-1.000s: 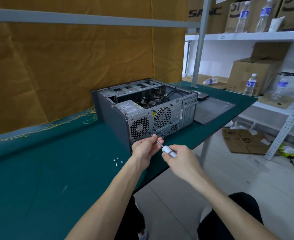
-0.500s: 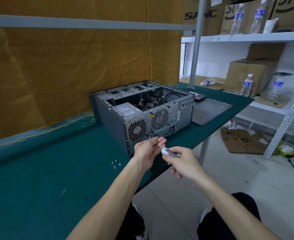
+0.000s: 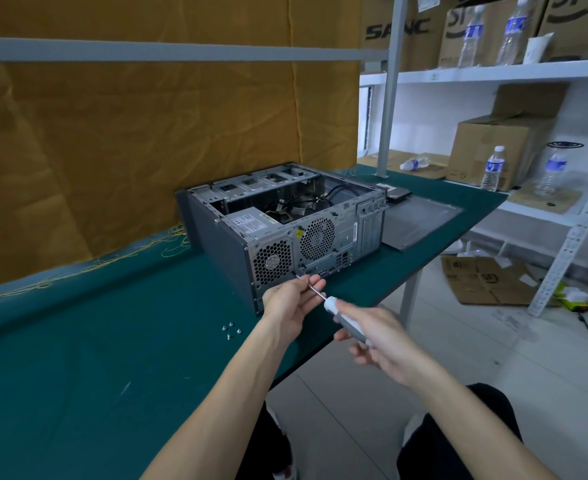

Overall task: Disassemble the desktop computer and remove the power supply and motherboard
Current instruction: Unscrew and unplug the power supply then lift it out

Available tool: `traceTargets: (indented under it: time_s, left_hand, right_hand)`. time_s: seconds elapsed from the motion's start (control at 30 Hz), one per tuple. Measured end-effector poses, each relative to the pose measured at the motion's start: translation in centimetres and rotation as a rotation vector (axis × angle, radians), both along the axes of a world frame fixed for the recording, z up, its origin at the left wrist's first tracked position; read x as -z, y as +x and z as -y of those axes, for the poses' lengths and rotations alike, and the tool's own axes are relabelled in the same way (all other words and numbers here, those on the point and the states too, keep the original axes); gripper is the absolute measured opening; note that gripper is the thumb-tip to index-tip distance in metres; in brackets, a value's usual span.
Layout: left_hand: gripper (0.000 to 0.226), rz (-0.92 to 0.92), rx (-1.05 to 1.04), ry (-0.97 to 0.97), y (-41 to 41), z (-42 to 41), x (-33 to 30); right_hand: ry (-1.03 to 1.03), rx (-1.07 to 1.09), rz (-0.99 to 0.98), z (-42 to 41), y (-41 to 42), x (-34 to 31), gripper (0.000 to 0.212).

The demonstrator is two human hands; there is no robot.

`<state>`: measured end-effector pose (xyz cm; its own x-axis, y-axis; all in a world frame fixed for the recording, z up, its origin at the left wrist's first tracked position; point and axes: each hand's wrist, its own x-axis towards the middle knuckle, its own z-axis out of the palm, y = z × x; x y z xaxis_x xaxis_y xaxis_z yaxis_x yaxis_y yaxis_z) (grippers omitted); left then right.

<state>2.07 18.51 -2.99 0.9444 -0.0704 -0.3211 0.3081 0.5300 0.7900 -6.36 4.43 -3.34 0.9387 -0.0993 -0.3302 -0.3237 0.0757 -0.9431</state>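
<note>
The grey desktop case [image 3: 223, 251] lies on its side on the green table, top open, rear panel facing me. The power supply [image 3: 251, 220] sits in the near left corner, its honeycomb vent [image 3: 272, 263] on the rear panel. Cables fill the inside; the motherboard is hidden. My right hand [image 3: 377, 341] grips the white and grey handle of a screwdriver [image 3: 341, 315]. Its tip meets the rear panel just right of the vent's lower edge. My left hand [image 3: 292, 299] pinches the metal shaft near the tip.
Several loose screws [image 3: 230, 330] lie on the green table [image 3: 77, 375] left of my left arm. The removed side panel [image 3: 420, 221] lies right of the case with a drive [image 3: 398, 195] behind it. Shelves with boxes and water bottles stand at right.
My right hand has slid down the handle and away from the case, showing more of the screwdriver. The left hand stays on the shaft. The view has shifted slightly.
</note>
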Motion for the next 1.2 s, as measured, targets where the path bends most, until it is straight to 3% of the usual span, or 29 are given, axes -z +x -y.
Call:
traceTargets:
  time_s: [0.07, 0.1, 0.23, 0.3, 0.37, 0.47, 0.53, 0.63, 0.7, 0.73, 0.8, 0.9, 0.97, 1.03, 1.1, 1.17, 1.2]
  left_hand:
    - [0.015, 0.024, -0.014, -0.030, 0.0, 0.1, 0.3]
    - [0.014, 0.029, -0.032, -0.022, -0.1, 0.3, 0.4]
    - [0.013, 0.036, -0.060, 0.106, 0.0, 1.2, 0.5]
    - [0.013, 0.032, -0.055, 0.088, 0.2, 1.2, 0.3]
    - [0.013, 0.024, -0.026, 0.046, 0.3, 1.1, 0.0]
    - [0.016, 0.039, 0.024, 0.000, 0.1, 0.7, 0.1]
    - [0.019, 0.044, 0.052, -0.040, 0.0, 0.5, 0.3]
    - [0.014, 0.007, 0.011, -0.027, 0.2, 0.2, 0.4]
    - [0.015, 0.002, -0.033, 0.013, 0.4, 0.0, 0.5]
    - [0.016, 0.000, -0.037, 0.019, 0.5, 0.0, 0.5]
    - [0.016, -0.011, -0.026, 0.014, 0.8, -0.2, 0.5]
    - [0.014, -0.008, 0.003, -0.037, 1.0, -0.2, 0.4]
    - [0.016, -0.010, 0.023, -0.094, 1.0, -0.3, 0.5]
    - [0.015, -0.034, 0.028, -0.113, 1.0, -0.2, 0.5]
    - [0.011, -0.065, -0.004, -0.098, 1.1, 0.0, 0.4]
    - [0.009, -0.083, -0.029, -0.102, 1.2, 0.2, 0.2]
    - [0.010, -0.086, -0.027, -0.121, 1.2, 0.2, 0.1]
  right_hand:
    - [0.166, -0.026, -0.083, 0.3, 0.2, -0.4, 0.041]
    - [0.119, -0.020, -0.050, 0.3, 0.3, -0.5, 0.039]
    - [-0.703, 0.116, 0.344, -0.3, 0.1, -0.2, 0.017]
    - [-0.809, 0.159, 0.464, -0.4, -0.2, 0.0, 0.014]
    - [-0.604, 0.136, 0.376, 0.0, -0.1, -0.3, 0.021]
    - [-0.108, 0.039, 0.041, 0.6, -0.2, -1.5, 0.034]
    - [-0.097, -0.021, 0.020, 0.8, -0.2, -1.3, 0.033]
    - [-0.531, 0.040, 0.260, 0.2, -0.3, -0.3, 0.017]
    - [-0.827, 0.116, 0.409, -0.6, -0.6, 0.3, 0.025]
    - [-0.849, 0.143, 0.450, -0.9, -0.8, 0.7, 0.030]
    - [-0.723, 0.136, 0.441, -1.0, -0.8, 0.8, 0.032]
    - [-0.126, 0.020, 0.106, -0.2, -0.5, -0.5, 0.037]
    - [0.022, -0.039, -0.007, 0.3, -0.6, -1.0, 0.041]
    - [-0.181, -0.025, 0.109, 0.3, -0.6, -1.2, 0.027]
    - [-0.549, 0.063, 0.330, -0.1, -0.8, -0.9, 0.008]
    - [-0.788, 0.124, 0.489, -0.5, -0.9, -0.4, 0.022]
    - [-0.810, 0.132, 0.499, -0.6, -0.9, -0.3, 0.032]
